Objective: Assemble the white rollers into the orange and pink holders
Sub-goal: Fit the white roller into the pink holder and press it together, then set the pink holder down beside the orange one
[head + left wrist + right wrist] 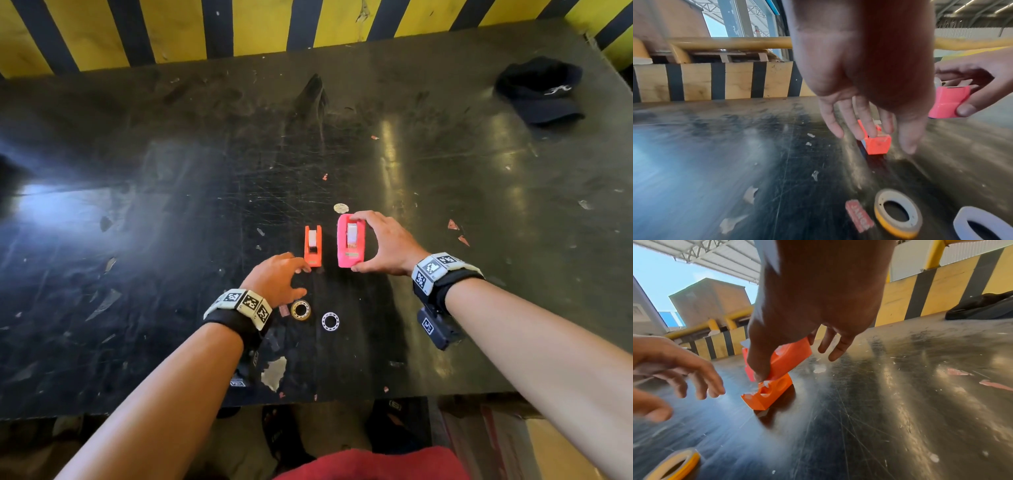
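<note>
The small orange holder [313, 253] stands on the black table [171, 222] with a white roller [312, 238] in its slot. My left hand [303, 281] hovers just before the holder's near end [877, 143], fingers [865, 123] hanging straight and relaxed and holding nothing. I cannot tell whether they touch it. The larger pink holder [343, 255] carries a white roller [352, 233]. My right hand [356, 241] grips this holder end to end between thumb and fingers. It is lifted and tilted above the table [947, 102], [791, 358], right of the orange holder [766, 394].
A yellow-edged tape roll [300, 310] and a white ring [330, 321] lie near my left wrist. A round sticker [341, 208] sits beyond the pink holder. A dark cap [541, 90] lies at the far right. A yellow-and-black striped barrier [267, 27] runs behind the table.
</note>
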Motion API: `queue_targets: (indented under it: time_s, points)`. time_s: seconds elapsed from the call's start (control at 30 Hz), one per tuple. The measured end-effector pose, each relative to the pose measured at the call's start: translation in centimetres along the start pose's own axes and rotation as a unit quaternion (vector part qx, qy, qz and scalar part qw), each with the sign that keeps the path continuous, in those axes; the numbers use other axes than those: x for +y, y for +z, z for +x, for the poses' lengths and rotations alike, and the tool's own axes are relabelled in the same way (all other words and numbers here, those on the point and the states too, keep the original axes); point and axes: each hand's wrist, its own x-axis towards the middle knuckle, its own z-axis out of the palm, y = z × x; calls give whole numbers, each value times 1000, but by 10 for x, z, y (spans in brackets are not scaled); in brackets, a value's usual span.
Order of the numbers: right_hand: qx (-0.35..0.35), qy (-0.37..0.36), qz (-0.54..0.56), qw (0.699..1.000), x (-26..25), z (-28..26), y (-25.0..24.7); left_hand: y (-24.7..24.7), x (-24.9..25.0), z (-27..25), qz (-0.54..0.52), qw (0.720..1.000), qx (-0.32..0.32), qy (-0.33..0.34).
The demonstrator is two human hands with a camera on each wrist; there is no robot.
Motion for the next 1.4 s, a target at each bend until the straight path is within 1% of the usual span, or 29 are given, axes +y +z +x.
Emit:
queue_targets:
  time_s: [0.07,0.13,0.23,0.33,0.5,0.57,0.63,0.67,0.7,0.73,0.8,0.83,0.9,1.0,1.07,1.13,1.2,1.3,1.4]
  points:
    - [-16,4,-20,1000,3,11,8,12,-6,1,-17,998,-49,-25]
    - [-25,15,-32,999,7,20,16,26,-10,2,-25,997,-61,-37]
    - [-31,43,-40,998,14,30,31,44,-15,2,-29,996,-72,-39]
    - [-42,70,-40,996,21,33,45,56,-18,3,-29,996,-77,-35]
    - [-54,84,-24,995,21,28,50,60,-23,3,-21,999,-49,-12]
    - [-32,91,-5,995,12,18,49,56,-24,3,-21,999,-49,-6]
    - [25,59,-27,998,-4,5,49,50,-23,3,-25,998,-53,-5]
    - [36,33,-43,998,-13,-2,51,48,-23,3,-27,998,-53,-3]
    - [10,10,-56,998,-23,-8,52,46,-23,3,-28,998,-54,-2]
    - [-51,-5,-60,997,-32,-14,54,44,-24,3,-28,998,-56,-1]
    - [-194,-28,-90,976,-48,-25,60,43,-26,3,-31,998,-56,0]
    - [-232,-39,-126,964,-53,-29,64,43,-27,2,-35,998,-57,-1]
    - [-250,-45,-179,950,-59,-35,75,43,-31,1,-46,997,-60,-4]
    - [-254,-36,-169,952,-61,-39,88,44,-41,0,-61,996,-59,-16]
    - [-245,-34,-148,958,-64,-37,87,39,-50,1,-64,996,-53,-28]
    - [-207,-40,-123,970,-73,-24,80,29,-61,3,-69,996,-36,-46]
    - [-150,-55,-114,981,-87,0,70,16,-72,8,-66,996,2,-66]
    - [-81,-53,-151,984,-109,45,60,-1,-88,19,-66,993,43,-88]
    - [-58,-51,-225,971,-127,83,65,-8,-99,32,-73,990,68,-102]
